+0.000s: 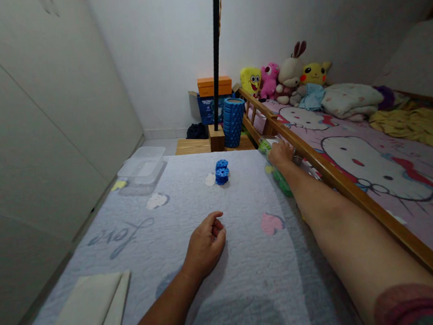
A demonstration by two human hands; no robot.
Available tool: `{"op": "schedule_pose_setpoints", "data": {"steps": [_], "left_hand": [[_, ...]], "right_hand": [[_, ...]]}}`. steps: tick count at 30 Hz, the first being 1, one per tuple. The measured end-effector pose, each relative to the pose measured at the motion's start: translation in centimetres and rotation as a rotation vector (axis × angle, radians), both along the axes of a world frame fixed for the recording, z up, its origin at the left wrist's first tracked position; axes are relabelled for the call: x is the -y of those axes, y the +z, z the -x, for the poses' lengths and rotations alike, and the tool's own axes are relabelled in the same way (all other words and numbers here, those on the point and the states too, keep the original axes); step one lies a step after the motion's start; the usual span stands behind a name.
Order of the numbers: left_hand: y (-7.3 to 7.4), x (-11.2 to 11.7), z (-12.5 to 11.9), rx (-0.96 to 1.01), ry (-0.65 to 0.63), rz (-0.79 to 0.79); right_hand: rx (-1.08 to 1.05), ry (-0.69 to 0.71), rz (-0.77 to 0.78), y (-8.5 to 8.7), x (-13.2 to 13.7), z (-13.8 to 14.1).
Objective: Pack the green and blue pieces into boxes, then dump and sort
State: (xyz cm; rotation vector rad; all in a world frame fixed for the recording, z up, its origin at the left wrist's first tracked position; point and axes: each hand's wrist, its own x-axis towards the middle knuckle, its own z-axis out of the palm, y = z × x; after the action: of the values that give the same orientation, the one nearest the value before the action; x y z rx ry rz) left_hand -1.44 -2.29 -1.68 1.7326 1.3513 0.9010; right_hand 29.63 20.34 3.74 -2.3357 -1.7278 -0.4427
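Note:
My left hand [207, 243] rests low over the quilted cover, with its index finger stretched forward and the others loosely curled; nothing shows in it. Farther off, two short stacks of blue notched plastic discs [222, 172] stand side by side on the cover. My right hand [281, 153] reaches to the bed's right edge, its bent fingertips down at a clear plastic container or bag with green pieces [282, 182] in it. Those fingertips are partly hidden, and what they pinch is too small to tell.
A clear plastic box [143, 165] sits at the far left corner of the quilted cover [249, 279]. A folded beige cloth or board [81, 318] lies near left. Along the right runs a wooden rail [319, 171]. Beyond the bed stand a black pole [217, 53] and a blue foam roller [234, 123].

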Motion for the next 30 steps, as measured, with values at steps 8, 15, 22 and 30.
{"op": "schedule_pose_setpoints", "data": {"steps": [8,15,22,30], "left_hand": [[-0.1,0.0,0.0,0.002,-0.003,0.001],[-0.1,0.1,-0.1,0.001,-0.003,0.012],[-0.2,-0.1,0.0,0.01,-0.002,0.0],[0.1,-0.1,-0.2,0.015,0.014,-0.027]], "right_hand": [[-0.05,0.028,0.0,0.4,0.3,-0.1],[-0.076,0.028,-0.051,1.0,1.0,0.6],[-0.17,0.155,-0.136,1.6,3.5,6.9],[-0.469,0.267,-0.093,-2.6,10.4,12.8]]}}
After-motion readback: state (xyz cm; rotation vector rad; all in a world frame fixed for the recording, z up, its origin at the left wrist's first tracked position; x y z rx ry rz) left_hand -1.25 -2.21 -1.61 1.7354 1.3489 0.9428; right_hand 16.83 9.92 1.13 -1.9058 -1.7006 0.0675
